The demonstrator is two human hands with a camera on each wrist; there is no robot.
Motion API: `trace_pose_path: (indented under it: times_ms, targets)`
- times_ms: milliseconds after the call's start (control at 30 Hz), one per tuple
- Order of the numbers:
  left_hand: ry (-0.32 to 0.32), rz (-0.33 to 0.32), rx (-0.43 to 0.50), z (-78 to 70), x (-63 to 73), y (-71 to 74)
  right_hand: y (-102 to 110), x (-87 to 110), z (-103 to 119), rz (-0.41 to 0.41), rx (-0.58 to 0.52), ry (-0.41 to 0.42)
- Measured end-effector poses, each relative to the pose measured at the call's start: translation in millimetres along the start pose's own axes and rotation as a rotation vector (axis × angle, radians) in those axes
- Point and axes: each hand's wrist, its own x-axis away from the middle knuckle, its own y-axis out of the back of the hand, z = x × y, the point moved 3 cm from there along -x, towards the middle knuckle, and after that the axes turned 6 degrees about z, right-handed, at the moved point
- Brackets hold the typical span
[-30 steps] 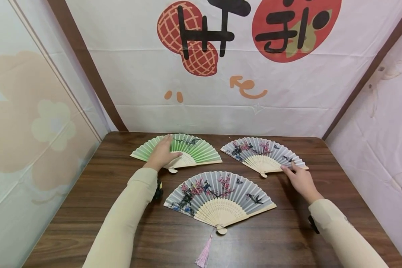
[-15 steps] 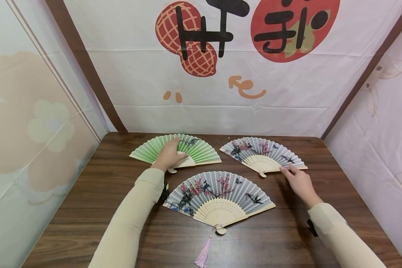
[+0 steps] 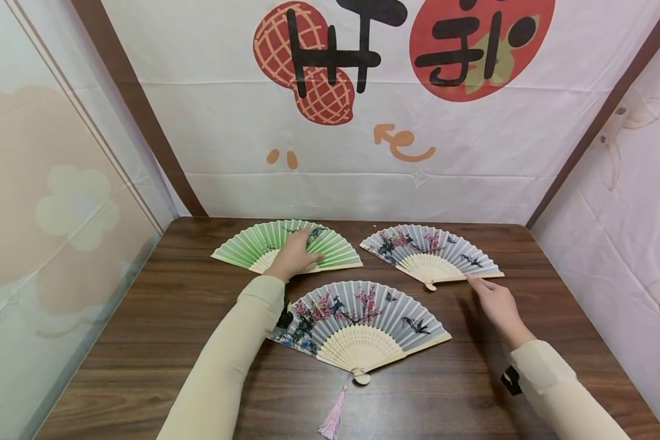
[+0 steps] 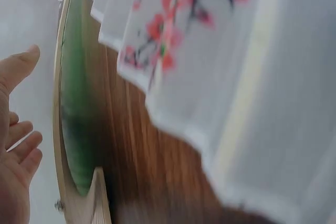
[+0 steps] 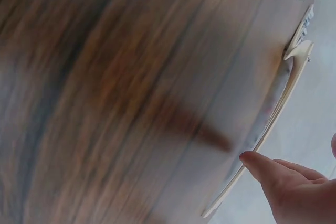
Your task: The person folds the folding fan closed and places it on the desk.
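Note:
Three folding fans lie spread out on the wooden table. Over the green fan (image 3: 242, 245) at the back left is my left hand (image 3: 294, 255), thumb apart from the fingers, hiding part of its ribs. The left wrist view shows that hand (image 4: 18, 140) beside the green fan with nothing in its fingers. My right hand (image 3: 497, 304) is at the lower edge of the back right grey fan (image 3: 401, 244), painted with pink blossom. There the thumb (image 5: 262, 169) has its tip right at the pale outer rib (image 5: 273, 119).
Nearer the front lies a second grey blossom fan (image 3: 363, 330) with a pink tassel (image 3: 332, 415), close to the left forearm. A printed cloth wall (image 3: 330, 189) stands behind the brown table (image 3: 159, 318). More cloth panels rise at both sides.
My left hand has moved rightward across the green fan, uncovering its left part. The right hand has drawn slightly back, its fingers now off the grey fan's painted cloth. The fans stay put.

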Motion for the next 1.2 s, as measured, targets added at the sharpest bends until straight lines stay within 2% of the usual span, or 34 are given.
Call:
trace_pose_path:
  times_ms: [267, 567, 767, 1200]
  targets:
    - [-0.013, -0.001, 0.006, -11.5, -7.3, -11.3, -7, 1.2, 0, 0.135, -0.349, -0.007]
    - [-0.009, 0.009, 0.047, -27.4, -13.0, -21.9, -8, -0.1, 2, 0.248, -0.538, -0.029]
    - [-0.032, 0.015, 0.107, -36.4, -16.1, -28.5, -10, -1.4, -1, 0.300, -0.656, -0.039]
    - [0.008, 0.037, 0.215, -54.6, -25.7, -38.9, -13, -1.7, 2, 0.390, -0.956, -0.086]
